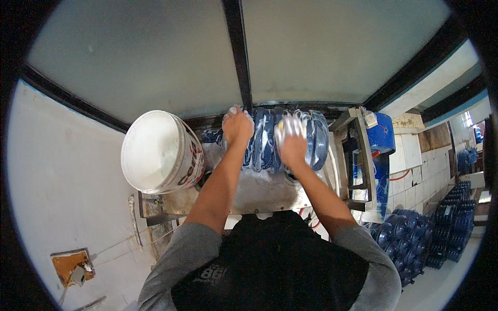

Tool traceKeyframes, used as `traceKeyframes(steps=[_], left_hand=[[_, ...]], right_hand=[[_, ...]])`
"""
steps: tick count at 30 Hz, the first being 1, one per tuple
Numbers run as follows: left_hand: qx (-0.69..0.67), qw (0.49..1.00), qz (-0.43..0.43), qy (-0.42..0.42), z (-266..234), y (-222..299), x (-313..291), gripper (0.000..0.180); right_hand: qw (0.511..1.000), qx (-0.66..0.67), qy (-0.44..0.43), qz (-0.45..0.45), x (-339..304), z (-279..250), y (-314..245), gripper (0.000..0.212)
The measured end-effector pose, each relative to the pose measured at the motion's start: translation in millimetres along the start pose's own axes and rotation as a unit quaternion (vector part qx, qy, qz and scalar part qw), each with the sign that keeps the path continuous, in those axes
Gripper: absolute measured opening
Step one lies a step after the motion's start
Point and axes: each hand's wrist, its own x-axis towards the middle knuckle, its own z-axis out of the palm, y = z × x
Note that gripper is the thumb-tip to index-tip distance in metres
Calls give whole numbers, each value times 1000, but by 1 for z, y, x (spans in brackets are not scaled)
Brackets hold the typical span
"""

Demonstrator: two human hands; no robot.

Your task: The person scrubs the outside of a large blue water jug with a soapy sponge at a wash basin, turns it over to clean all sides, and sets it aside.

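Note:
A large ribbed blue water jug (265, 142) lies on its side on the metal bench, streaked with white foam, its neck (211, 136) toward the left. My left hand (238, 126) is closed over the jug's neck-side end, foam coating its fingers. Toward the base end, my right hand (292, 141) presses a foamy pad with a yellow patch (280, 125) against the jug's upper side. Motion and suds blur its fingers, and most of the pad is hidden beneath them.
A white plastic bucket (155, 150) stands at the bench's left end. The metal bench (259, 199) runs in front of me, below frosted panels (311, 52). At right are a metal frame (367, 155), a blue barrel (381, 135) and stacked blue jugs (404, 236).

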Motion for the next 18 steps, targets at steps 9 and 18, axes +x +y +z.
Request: traceKeyframes(steps=[9,18], left_hand=[[8,1000,2,22,8,-7,-5,55],[7,1000,-4,-9,3,-2,-4,54]], right_hand=[[989,88,-108,43,20,-49,19,61],[312,903,-116,270,74,-17,38,46]])
